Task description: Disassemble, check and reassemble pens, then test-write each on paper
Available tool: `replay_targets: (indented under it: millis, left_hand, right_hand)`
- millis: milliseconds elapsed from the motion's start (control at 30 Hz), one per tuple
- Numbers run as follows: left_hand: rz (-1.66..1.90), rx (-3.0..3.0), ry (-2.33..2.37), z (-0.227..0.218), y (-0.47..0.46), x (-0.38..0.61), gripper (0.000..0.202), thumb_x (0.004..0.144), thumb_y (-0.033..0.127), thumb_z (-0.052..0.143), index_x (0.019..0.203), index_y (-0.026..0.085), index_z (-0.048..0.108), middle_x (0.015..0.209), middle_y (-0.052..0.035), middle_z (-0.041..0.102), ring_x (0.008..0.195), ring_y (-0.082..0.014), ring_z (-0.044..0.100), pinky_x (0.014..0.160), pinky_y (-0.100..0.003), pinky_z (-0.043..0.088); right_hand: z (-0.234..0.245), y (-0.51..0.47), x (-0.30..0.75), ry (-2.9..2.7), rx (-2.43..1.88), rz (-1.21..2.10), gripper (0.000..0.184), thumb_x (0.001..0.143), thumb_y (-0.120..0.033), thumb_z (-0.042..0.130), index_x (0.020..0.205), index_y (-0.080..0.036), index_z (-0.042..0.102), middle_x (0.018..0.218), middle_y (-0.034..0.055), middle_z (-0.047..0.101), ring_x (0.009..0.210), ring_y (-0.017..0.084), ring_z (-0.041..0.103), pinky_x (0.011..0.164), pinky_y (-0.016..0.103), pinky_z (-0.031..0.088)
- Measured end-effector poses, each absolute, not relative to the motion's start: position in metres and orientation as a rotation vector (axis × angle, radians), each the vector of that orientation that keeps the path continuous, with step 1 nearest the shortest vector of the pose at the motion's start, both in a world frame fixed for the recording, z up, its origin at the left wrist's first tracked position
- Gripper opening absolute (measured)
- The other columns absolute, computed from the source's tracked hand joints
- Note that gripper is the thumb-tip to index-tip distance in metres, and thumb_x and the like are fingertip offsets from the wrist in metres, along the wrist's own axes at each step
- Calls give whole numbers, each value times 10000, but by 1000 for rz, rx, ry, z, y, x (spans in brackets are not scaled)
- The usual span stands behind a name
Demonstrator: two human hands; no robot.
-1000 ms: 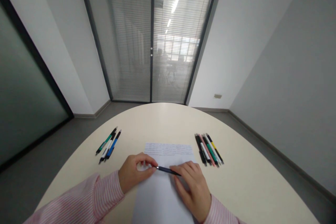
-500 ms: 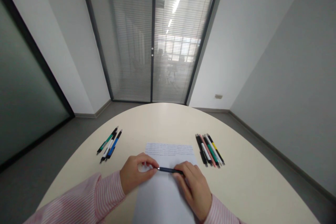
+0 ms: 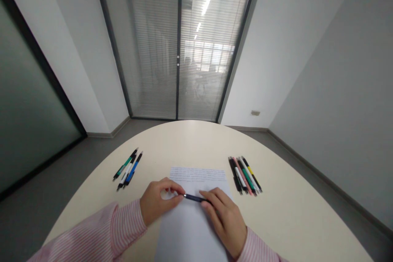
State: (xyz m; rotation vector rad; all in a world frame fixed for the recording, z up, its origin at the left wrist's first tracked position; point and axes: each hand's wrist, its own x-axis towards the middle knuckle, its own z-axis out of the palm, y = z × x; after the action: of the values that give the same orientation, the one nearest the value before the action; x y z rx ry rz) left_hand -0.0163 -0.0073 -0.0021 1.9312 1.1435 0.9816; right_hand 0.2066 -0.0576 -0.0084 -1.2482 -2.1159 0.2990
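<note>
The left hand (image 3: 159,202) pinches the metal-tipped end of a slim dark blue pen (image 3: 194,198), held just over a sheet of paper (image 3: 196,176) on the bench (image 3: 285,217). The right hand (image 3: 222,223) curls over its far end, grip hard to tell. Light, stiff, smooth-barrelled: best held mid-barrel.

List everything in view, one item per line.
table: one, cream, under everything
paper sheet: one, white with printed text, on the table
dark blue pen: one, dark blue, on the paper between the hands
left pen group: three, green, white and blue, left of the paper
right pen group: about five, mixed colours, right of the paper
glass doors: two, grey blinds, beyond the table
left hand: one, at the pen's tip
right hand: one, over the pen's far end
</note>
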Motion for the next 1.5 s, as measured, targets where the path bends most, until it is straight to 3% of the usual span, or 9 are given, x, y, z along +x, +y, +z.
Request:
replay_targets:
  millis: [500,633,767,867,1067,1167,1267,1433,1500]
  left_hand:
    - [1011,1938,1158,3,-7,-17,134,700,244,636,766,188,739,708,-35,692,683,-170,589,664,-264,451]
    - [1037,1945,1159,5,-7,-18,126,708,242,639,767,192,739,707,-33,694,680,-168,590,661,-261,455]
    - [1016,1923,1195,6,-6,-18,133,716,240,641,783,185,741,726,-40,703,690,-171,599,667,-265,459]
    - [1002,1928,1200,5,-7,-19,133,734,240,636,798,183,738,735,-39,701,703,-174,606,679,-270,458]
    - [1041,2000,1140,3,-5,-22,138,791,249,604,816,188,726,772,-40,696,735,-172,612,705,-272,463]
    - [1055,1977,1171,3,-5,-22,138,781,259,612,815,185,724,765,-42,700,722,-175,609,696,-279,464]
    - [1017,1952,1153,2,-6,-19,129,762,261,623,786,182,722,745,-41,701,714,-176,608,686,-280,464]
    - [974,2076,946,-1,-13,-13,184,740,245,630,909,185,669,742,-26,693,722,-167,593,698,-265,459]
    - [925,2129,959,-2,-15,-11,174,749,224,590,906,182,652,677,-10,659,648,-146,561,637,-240,448]
  right_hand:
    - [-7,-60,207,-1987,-1216,300,60,903,-229,474,929,-214,525,843,39,593,775,179,597,673,273,495]
    - [-7,-60,207,-2029,-1227,317,180,947,-219,384,898,-226,556,808,36,597,770,180,595,694,287,481]
    - [-9,-59,207,-1956,-1242,352,117,874,-248,534,982,-212,511,856,36,591,779,182,588,687,279,481]
    - [-8,-58,207,-1950,-1224,386,41,896,-223,485,892,-211,524,809,28,579,735,167,578,651,265,467]
    - [-6,-58,208,-1965,-1214,453,190,923,-257,454,858,-210,626,743,30,608,684,163,596,632,273,460]
    - [-7,-55,208,-1695,-1223,629,102,803,-304,643,843,-212,663,686,10,614,589,148,570,539,254,449]
    - [-7,-51,210,-1223,-1120,962,234,651,-315,787,811,-190,671,582,-31,575,442,95,480,424,216,394]
    - [13,-40,216,-838,-832,1166,221,784,-455,639,840,-242,620,847,21,636,716,180,607,627,337,503]
    - [27,-32,220,-698,-687,1292,177,805,-433,610,905,-289,590,793,-12,608,697,176,602,637,374,510]
